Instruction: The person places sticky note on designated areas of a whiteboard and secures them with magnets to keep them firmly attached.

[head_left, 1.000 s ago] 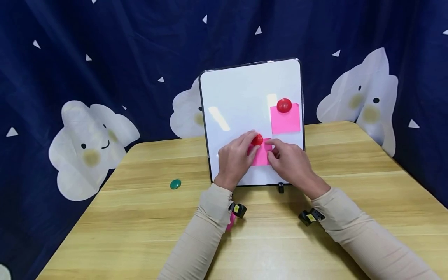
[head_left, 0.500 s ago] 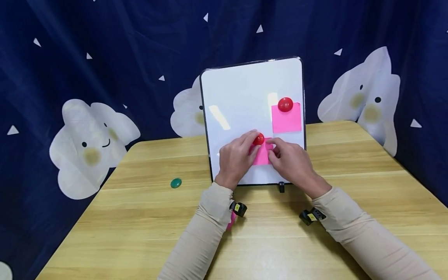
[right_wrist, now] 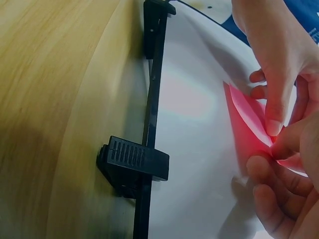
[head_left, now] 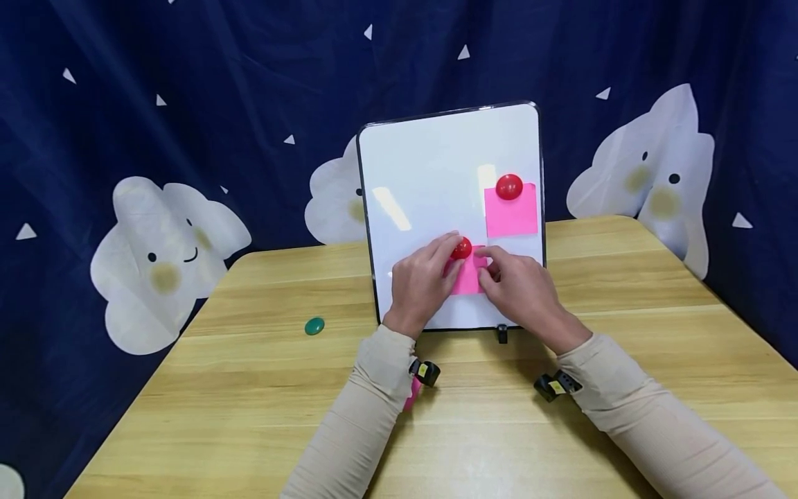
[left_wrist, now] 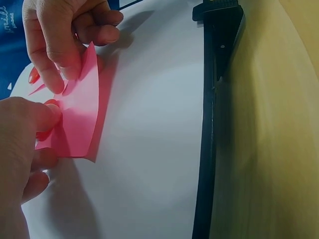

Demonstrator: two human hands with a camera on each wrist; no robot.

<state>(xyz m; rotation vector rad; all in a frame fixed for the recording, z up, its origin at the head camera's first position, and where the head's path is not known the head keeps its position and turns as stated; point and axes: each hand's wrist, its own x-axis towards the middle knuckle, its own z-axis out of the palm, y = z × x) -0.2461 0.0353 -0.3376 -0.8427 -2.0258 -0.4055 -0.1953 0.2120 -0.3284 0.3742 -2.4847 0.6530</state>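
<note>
My left hand (head_left: 419, 284) pinches a round red magnet (head_left: 463, 247) at the top of a pink sticky note (head_left: 466, 281), low on a white magnetic board (head_left: 424, 166). At the note's right edge, the thumb and forefinger of my right hand (head_left: 524, 291) pinch the paper. The left wrist view shows the pink note (left_wrist: 79, 119) bowed, its lower edge standing off the board over a shadow. Seen from the right wrist, the paper (right_wrist: 249, 112) curves up toward the fingertips. Fingers cover much of the magnet there.
Higher on the board's right side, another red magnet (head_left: 509, 186) holds a second pink note (head_left: 511, 218). A green magnet (head_left: 314, 326) lies on the wooden table (head_left: 249, 388). Something pink (head_left: 412, 393) shows beside my left forearm. Black clip feet (right_wrist: 132, 159) support the board's lower edge.
</note>
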